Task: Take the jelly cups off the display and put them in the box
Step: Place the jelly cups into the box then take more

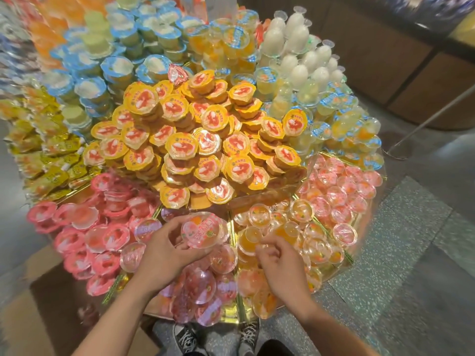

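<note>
A round tiered display [259, 199] is heaped with jelly cups in colour groups. My left hand [164, 253] grips a clear pink-lidded jelly cup [203, 229], lifted just above the front pink section. My right hand [280, 263] reaches into the clear orange-fruit cups [300, 214] at the front right, its fingers curled on a cup there [250, 240]; how firmly it holds is hard to tell. A brown cardboard box [48, 304] stands on the floor at the lower left, its inside in shadow.
Yellow-lidded cups [195, 142] pile up in the middle, blue-lidded ones [90, 86] behind left, white egg-shaped jellies [298, 47] behind right, pink cups [77, 237] at the left. My shoes [218, 337] stand on the speckled floor below. A metal stanchion [401, 147] stands at the right.
</note>
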Demonstrator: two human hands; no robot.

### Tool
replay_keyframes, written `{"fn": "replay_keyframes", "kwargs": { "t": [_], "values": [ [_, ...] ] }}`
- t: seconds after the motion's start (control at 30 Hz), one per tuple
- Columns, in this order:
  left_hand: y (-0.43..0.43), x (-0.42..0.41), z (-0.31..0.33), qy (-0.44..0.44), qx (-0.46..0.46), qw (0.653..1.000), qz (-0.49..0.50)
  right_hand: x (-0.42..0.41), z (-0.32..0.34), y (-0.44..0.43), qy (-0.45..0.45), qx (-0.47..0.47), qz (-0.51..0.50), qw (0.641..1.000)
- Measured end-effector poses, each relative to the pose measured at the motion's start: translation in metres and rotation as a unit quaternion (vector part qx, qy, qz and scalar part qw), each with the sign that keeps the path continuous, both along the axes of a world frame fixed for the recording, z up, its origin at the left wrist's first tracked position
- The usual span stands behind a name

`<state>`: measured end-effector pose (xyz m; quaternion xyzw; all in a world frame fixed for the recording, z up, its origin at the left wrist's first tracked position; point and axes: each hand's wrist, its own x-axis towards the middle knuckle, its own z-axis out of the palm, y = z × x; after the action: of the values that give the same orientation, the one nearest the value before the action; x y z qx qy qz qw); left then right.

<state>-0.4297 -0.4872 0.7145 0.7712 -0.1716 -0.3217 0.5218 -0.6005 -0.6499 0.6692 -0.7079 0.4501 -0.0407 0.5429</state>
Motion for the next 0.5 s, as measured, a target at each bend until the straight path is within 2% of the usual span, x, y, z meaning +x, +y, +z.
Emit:
{"fn": "replay_keyframes", "kwargs": {
  "t": [0.07,0.1,0.17,0.23,0.33,0.5],
  "values": [
    [0.002,-0.003,-0.001,0.008,-0.005,1.0,0.005,0.007,0.008,0.01,-0.027,0.168,-0.037,0.985],
    [0.003,-0.006,-0.001,0.012,-0.009,1.0,0.007,0.012,0.01,0.016,-0.032,0.263,-0.041,0.963],
    [0.006,-0.013,-0.004,0.022,-0.015,1.0,0.0,0.02,0.012,0.028,-0.029,0.426,-0.03,0.904],
    [0.01,-0.021,-0.003,0.023,-0.017,1.0,-0.012,0.029,0.011,0.04,-0.029,0.535,-0.011,0.845],
    [0.02,-0.026,-0.006,0.032,-0.022,0.999,-0.008,0.036,0.005,0.05,-0.054,0.624,-0.015,0.78],
    [0.034,-0.024,-0.004,0.017,-0.018,0.999,-0.022,0.043,-0.004,0.062,-0.099,0.686,-0.042,0.719]
  ]
}}
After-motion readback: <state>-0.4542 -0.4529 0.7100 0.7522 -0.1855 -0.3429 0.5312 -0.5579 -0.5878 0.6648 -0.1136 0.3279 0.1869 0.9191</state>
